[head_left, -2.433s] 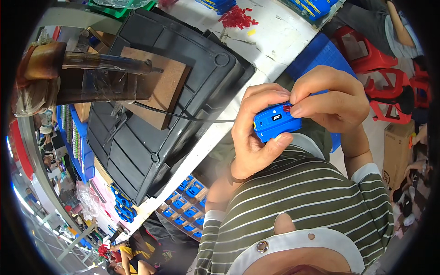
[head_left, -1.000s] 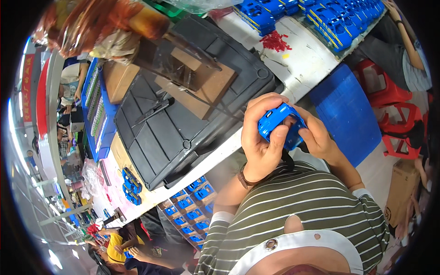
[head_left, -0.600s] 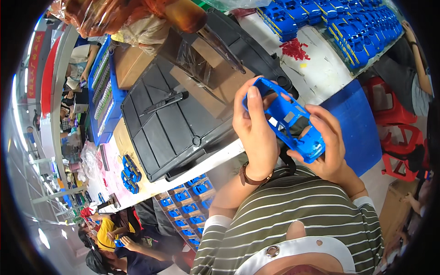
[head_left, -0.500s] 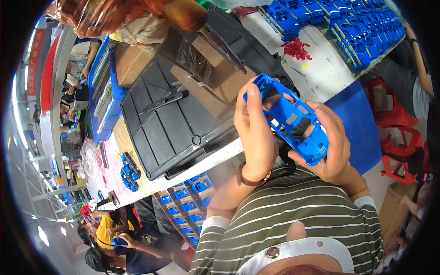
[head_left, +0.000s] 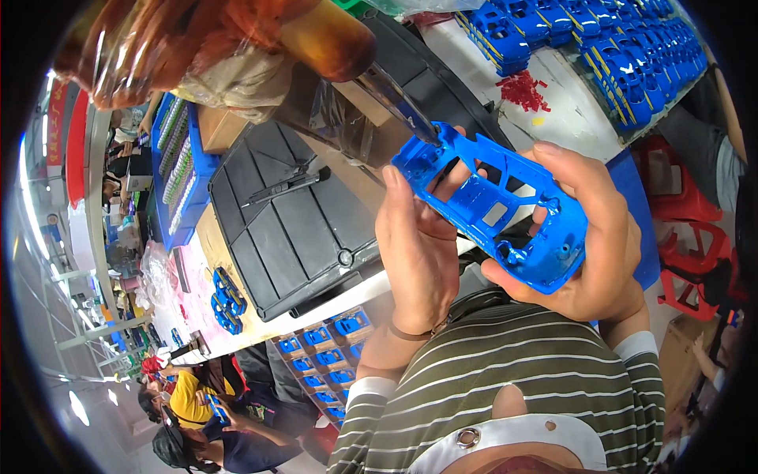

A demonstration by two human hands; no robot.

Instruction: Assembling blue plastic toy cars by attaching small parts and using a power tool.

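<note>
Between both hands I hold a blue plastic toy car body shell (head_left: 505, 201), its hollow inside with window openings turned up. My left hand (head_left: 418, 257) is closed on its far left end, thumb at the edge and fingers beneath. My right hand (head_left: 604, 229) wraps round the near right end. A long thin metal rod (head_left: 399, 103) slants down from a shiny amber-brown handle (head_left: 332, 43) wrapped in cloth and clear plastic. Its tip meets the far left end of the shell in the picture; whether it presses on it I cannot tell.
A ribbed black plastic lid (head_left: 296, 229) lies on the table. Stacked blue car shells (head_left: 632, 67) and red scraps (head_left: 523, 92) are at the far right. Several blue shells (head_left: 227, 300) lie left; a box of shells (head_left: 324, 355) is below. Red stools (head_left: 695, 245) stand right. Other people sit lower left.
Both hands have raised the shell toward me, so it looks larger. Its far left end has come to the rod's tip, which was apart from it before.
</note>
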